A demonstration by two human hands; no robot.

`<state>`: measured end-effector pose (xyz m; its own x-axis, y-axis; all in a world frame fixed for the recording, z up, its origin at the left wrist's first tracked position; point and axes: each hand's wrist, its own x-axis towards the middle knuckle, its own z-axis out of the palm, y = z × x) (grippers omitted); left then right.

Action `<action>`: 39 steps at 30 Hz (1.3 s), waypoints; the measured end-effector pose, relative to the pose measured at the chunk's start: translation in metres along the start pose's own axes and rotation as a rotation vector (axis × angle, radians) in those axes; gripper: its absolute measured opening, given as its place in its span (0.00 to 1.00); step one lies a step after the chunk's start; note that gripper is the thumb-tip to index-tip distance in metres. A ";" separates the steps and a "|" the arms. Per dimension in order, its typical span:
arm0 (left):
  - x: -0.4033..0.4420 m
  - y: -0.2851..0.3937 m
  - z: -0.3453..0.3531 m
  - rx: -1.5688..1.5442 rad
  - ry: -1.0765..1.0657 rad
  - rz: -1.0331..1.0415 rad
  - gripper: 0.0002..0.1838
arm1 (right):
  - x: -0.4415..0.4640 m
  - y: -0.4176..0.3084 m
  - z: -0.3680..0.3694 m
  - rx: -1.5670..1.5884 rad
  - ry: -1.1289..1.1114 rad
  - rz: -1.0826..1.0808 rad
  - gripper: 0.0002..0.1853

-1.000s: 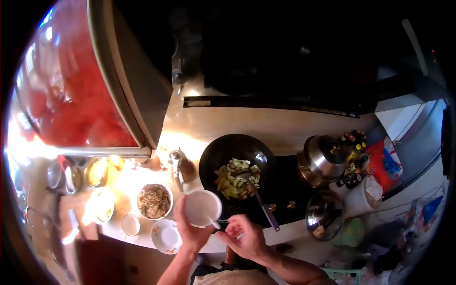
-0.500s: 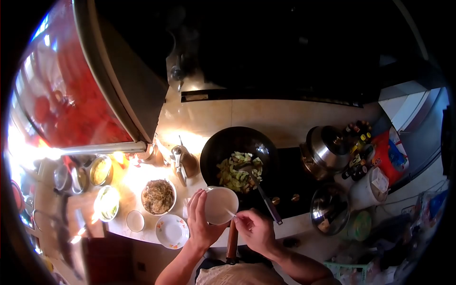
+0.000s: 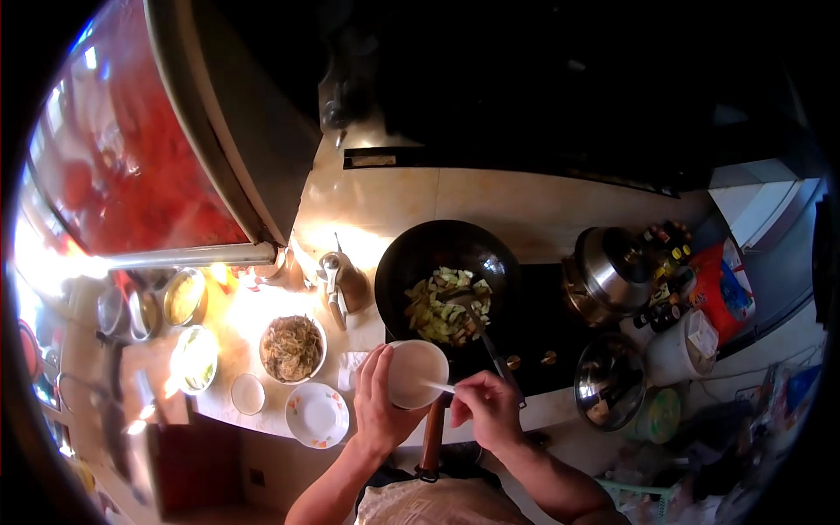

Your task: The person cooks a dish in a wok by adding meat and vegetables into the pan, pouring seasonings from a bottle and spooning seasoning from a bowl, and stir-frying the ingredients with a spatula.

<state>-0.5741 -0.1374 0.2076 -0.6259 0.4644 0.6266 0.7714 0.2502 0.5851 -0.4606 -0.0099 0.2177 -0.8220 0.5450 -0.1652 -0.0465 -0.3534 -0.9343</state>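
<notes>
Plainly left hand [image 3: 380,404], grip around bowl [image 3: 418,367]; right hand [image 3: 490,409], grip on white spoon [image 3: 441,386]; red bag [image 3: 706,265], print illegible

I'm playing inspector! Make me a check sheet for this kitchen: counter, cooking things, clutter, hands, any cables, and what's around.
Surface: pale counter, strongly sunlit toward the left.
Cooking things: white bowl held beside the wok; chopped food and a spatula in the wok.
Clutter: patterned plate, cup and bowl of brown shredded food near each other.
Hands: left hand grips the white bowl; right hand pinches a white spoon, its far end in the bowl's opening.
Cables: cannot tell; the right side is too dim and crowded.
Surroundings: metal pot, bottles and white bucket at the right.
</notes>
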 end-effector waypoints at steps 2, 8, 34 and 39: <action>0.002 0.002 0.000 0.000 -0.004 -0.001 0.54 | 0.002 0.000 -0.003 0.058 0.018 0.025 0.02; -0.001 -0.003 0.004 -0.013 -0.017 -0.046 0.53 | 0.007 -0.011 -0.005 0.173 0.053 0.132 0.03; -0.033 -0.032 -0.008 -0.074 -0.002 -0.312 0.50 | 0.034 -0.037 -0.025 -0.338 0.101 -0.301 0.01; -0.020 -0.014 -0.009 -0.117 -0.064 -0.241 0.53 | 0.014 -0.024 -0.001 -0.408 -0.118 -0.392 0.02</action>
<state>-0.5732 -0.1577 0.1917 -0.7784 0.4571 0.4303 0.5803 0.2621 0.7711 -0.4703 0.0063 0.2373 -0.8461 0.4796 0.2326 -0.1573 0.1922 -0.9687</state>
